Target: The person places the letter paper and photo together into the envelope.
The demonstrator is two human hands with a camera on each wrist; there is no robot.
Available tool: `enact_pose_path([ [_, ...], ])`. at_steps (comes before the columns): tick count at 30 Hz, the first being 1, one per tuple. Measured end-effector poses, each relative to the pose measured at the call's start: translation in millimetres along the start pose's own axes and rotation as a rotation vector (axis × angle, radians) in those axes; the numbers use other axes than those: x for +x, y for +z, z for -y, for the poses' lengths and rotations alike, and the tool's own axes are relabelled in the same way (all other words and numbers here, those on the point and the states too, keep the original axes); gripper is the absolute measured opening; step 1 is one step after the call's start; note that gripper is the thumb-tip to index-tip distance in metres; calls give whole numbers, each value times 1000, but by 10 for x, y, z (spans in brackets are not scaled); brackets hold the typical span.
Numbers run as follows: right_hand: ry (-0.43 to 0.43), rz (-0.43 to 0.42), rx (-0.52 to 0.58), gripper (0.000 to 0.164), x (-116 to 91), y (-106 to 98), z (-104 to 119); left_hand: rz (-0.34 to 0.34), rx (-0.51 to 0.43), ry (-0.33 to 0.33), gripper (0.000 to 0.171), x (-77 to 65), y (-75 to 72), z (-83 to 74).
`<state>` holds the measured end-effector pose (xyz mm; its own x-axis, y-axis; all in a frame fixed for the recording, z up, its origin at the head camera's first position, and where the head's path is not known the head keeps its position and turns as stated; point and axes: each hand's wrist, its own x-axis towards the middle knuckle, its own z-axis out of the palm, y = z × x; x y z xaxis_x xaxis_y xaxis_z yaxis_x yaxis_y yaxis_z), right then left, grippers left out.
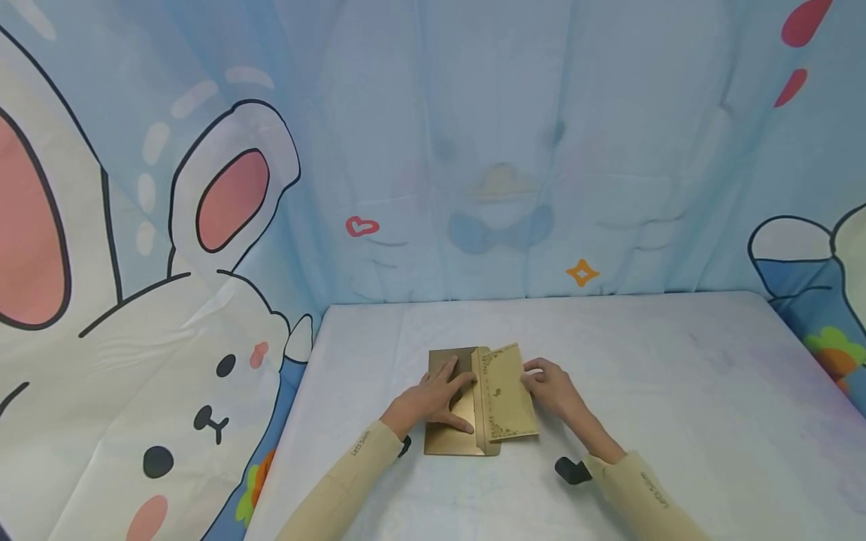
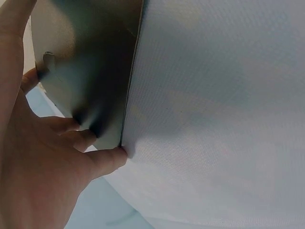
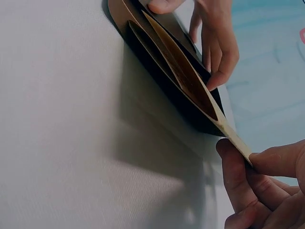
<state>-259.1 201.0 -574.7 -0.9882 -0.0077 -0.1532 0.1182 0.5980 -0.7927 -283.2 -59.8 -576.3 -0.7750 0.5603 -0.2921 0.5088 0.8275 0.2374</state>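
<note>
A shiny gold envelope (image 1: 446, 445) lies on the white-covered table. My left hand (image 1: 433, 400) rests on it with spread fingers, and in the left wrist view its fingertips touch the envelope's dark, shadowed face (image 2: 95, 28). Overlapping the envelope's right side is a pale gold folded card (image 1: 512, 406) with ornate corners, slightly tilted. My right hand (image 1: 551, 388) pinches the card's right edge between thumb and fingers. From the right wrist view, the card (image 3: 233, 140) stands raised at that edge and its folds gape apart; how far it reaches into the envelope I cannot tell.
White cloth covers the table (image 1: 676, 391) around the hands. Behind it hangs a light blue curtain (image 1: 379, 150) with cartoon prints, and a large printed rabbit (image 1: 196, 376) fills the left side. A black strap piece (image 1: 572, 471) hangs by the right sleeve.
</note>
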Motion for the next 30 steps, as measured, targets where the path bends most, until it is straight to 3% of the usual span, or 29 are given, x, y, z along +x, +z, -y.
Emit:
enact_pose_path([
  [30,-7,2,-1,27,46,235,56,-10,-10,7,101,-30,-32,-25],
])
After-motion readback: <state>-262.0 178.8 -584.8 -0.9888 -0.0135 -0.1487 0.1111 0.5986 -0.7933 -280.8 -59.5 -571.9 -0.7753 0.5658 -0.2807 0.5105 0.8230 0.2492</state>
